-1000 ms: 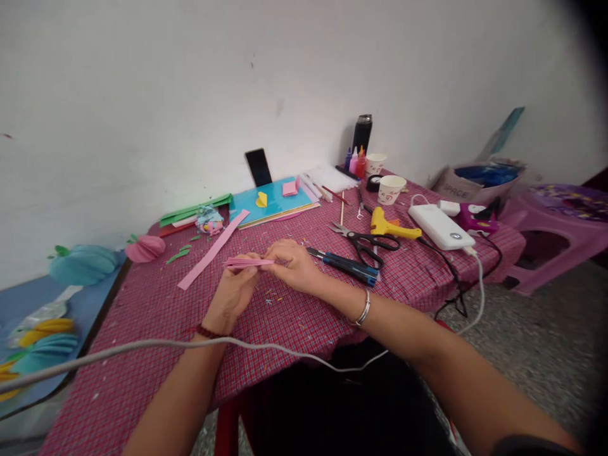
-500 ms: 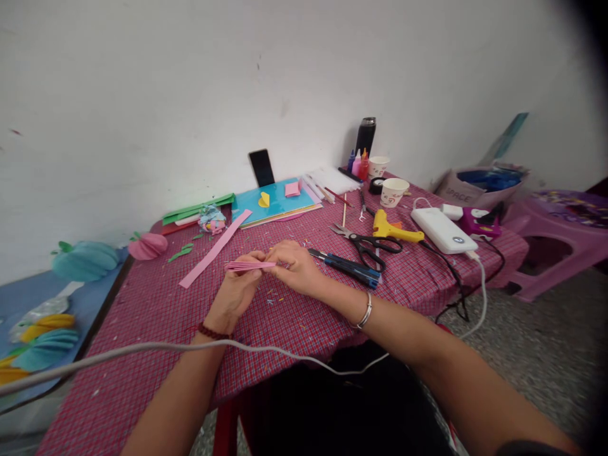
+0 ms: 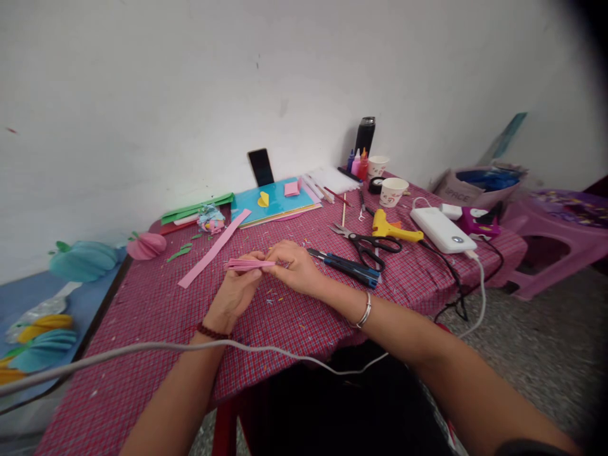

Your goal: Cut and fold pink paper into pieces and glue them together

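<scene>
Between my two hands is a stack of folded pink paper [image 3: 247, 265], its layered edges showing at the left end. My left hand [image 3: 241, 285] grips it from below, with the thumb along the near side. On the right end, the fingers of my right hand [image 3: 295, 266] pinch the same paper. A long pink paper strip [image 3: 215, 249] lies flat on the table to the left of my hands. Just right of my right hand are a blue and black box cutter [image 3: 346, 266] and black-handled scissors [image 3: 368, 242].
A yellow glue gun [image 3: 396, 229] and white power bank [image 3: 443, 230] lie at the right. A white cable [image 3: 228, 342] crosses in front of my forearms. Paper cups [image 3: 393, 192], a phone [image 3: 261, 167] and blue sheets [image 3: 270, 201] stand or lie farther back. Paper pumpkins [image 3: 146, 246] sit left.
The layers at the left end of the pink paper look slightly shifted. Both hands keep nearly the same place and grip; the view has moved very slightly.
</scene>
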Tool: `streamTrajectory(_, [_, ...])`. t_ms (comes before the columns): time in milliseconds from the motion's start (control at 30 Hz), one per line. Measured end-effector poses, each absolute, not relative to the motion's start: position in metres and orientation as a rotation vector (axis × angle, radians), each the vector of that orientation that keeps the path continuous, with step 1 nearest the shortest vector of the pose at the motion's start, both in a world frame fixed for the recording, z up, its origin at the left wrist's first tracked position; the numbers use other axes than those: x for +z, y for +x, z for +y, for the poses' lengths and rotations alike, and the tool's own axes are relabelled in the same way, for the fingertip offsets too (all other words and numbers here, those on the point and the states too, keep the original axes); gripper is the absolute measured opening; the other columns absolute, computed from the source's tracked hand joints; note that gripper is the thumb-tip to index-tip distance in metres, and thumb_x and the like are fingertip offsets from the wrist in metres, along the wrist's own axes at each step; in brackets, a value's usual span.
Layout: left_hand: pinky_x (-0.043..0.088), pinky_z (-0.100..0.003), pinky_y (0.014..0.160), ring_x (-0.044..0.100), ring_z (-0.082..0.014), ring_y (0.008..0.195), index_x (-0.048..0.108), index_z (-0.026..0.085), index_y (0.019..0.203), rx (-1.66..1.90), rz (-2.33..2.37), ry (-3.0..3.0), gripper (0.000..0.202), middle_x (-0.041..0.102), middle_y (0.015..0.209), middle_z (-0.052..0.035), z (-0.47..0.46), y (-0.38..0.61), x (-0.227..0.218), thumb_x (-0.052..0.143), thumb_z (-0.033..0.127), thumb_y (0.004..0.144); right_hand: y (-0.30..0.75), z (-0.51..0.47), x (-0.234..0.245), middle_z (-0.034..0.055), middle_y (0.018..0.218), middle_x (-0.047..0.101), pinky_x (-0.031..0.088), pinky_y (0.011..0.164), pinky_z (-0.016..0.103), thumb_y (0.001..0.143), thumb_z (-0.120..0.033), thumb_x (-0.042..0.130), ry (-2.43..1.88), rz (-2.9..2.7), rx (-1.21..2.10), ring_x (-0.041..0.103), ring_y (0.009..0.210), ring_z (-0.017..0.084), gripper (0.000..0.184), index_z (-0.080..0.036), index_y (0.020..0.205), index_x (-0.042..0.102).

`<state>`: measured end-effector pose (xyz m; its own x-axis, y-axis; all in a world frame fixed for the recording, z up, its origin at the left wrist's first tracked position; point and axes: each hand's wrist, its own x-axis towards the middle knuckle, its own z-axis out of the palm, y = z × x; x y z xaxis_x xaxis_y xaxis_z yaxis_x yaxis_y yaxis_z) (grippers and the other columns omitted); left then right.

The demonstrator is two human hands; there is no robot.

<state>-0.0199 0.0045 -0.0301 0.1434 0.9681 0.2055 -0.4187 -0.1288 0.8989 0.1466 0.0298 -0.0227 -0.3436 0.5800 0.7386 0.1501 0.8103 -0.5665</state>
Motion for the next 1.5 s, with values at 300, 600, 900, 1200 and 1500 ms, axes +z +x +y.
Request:
streamTrajectory(300, [0.048,-0.033,0.087,0.061,-0.0181,0.090,0.073,0.021,0.074,1.353,0.679,1.103,0.019,0.069,0.095,-0.0025,0.005,-0.021,-0.031,0.086,0.026,0.061,0.147,0.028,-0.019,0.0004,0.074,0.067,0.042,0.077,0.031,0.090,-0.026,0.065,-0.539,-1.887,0.537,0.059,0.075,0.017,0.020,-0.020,0.072,0.061])
streamTrajectory(600, [0.046,-0.034,0.090,0.060,-0.0201,0.096,0.074,0.022,0.071,1.334,0.679,1.139,0.014,0.069,0.091,-0.0032,0.004,-0.018,-0.028,0.085,0.025,0.063,0.147,0.029,-0.021,0.0007,0.075,0.066,0.042,0.078,0.032,0.090,-0.026,0.065,-0.569,-1.930,0.507,0.059,0.077,0.017,0.020,-0.020,0.072,0.061])
streamTrajectory(900, [0.045,-0.030,0.080,0.055,-0.0154,0.084,0.073,0.020,0.068,1.315,0.684,1.188,0.012,0.060,0.083,-0.0006,0.005,-0.025,-0.030,0.084,0.025,0.066,0.147,0.030,-0.022,0.0010,0.076,0.068,0.043,0.079,0.033,0.090,-0.025,0.066,-0.550,-1.950,0.465,0.060,0.078,0.018,0.018,-0.020,0.073,0.060])
streamTrajectory(1200, [0.045,-0.028,0.075,0.055,-0.0137,0.078,0.073,0.019,0.068,1.325,0.699,1.220,0.015,0.060,0.081,0.0000,0.007,-0.026,-0.028,0.085,0.027,0.065,0.147,0.028,-0.022,0.0025,0.077,0.067,0.042,0.080,0.033,0.091,-0.027,0.063,-0.541,-1.960,0.478,0.060,0.079,0.018,0.019,-0.020,0.074,0.060])
streamTrajectory(1500, [0.048,-0.034,0.090,0.061,-0.0195,0.096,0.075,0.023,0.073,1.445,0.791,1.250,0.019,0.066,0.094,-0.0025,0.011,-0.045,-0.022,0.087,0.027,0.060,0.149,0.032,-0.023,0.0014,0.078,0.067,0.044,0.081,0.034,0.091,-0.025,0.063,-0.588,-1.932,0.511,0.061,0.081,0.018,0.019,-0.021,0.072,0.058])
